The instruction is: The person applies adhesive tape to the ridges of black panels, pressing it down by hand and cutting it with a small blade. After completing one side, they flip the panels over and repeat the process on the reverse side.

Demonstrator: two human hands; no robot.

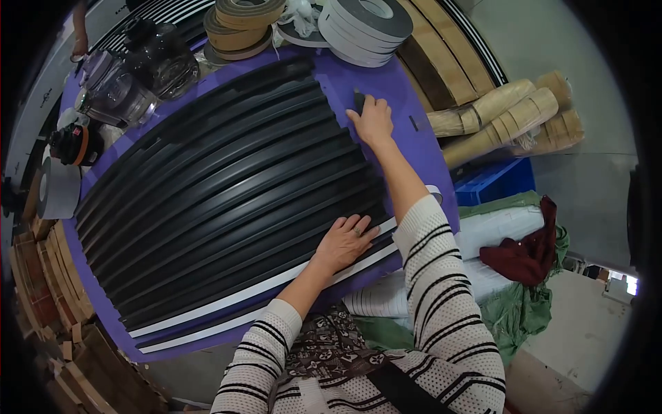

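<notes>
Several long black strips (227, 179) lie side by side across a purple table (386, 86). Two strips (227, 303) nearest me show a white face. My left hand (343, 241) rests flat, fingers spread, on the near black strips close to their right ends. My right hand (372, 119) reaches far across to the table's right side and pinches a small dark piece (359, 101) at the strips' ends. Both my sleeves are white with black stripes.
Rolls of tape (365, 24) and brown rolls (241, 24) stand at the table's far edge. Clear glass jars (131, 76) and a black-and-orange tool (72, 141) sit at the left. Wooden slats (48, 276) lie along the left edge. Cardboard tubes (510, 117), a blue crate (493, 181) and sacks are at the right.
</notes>
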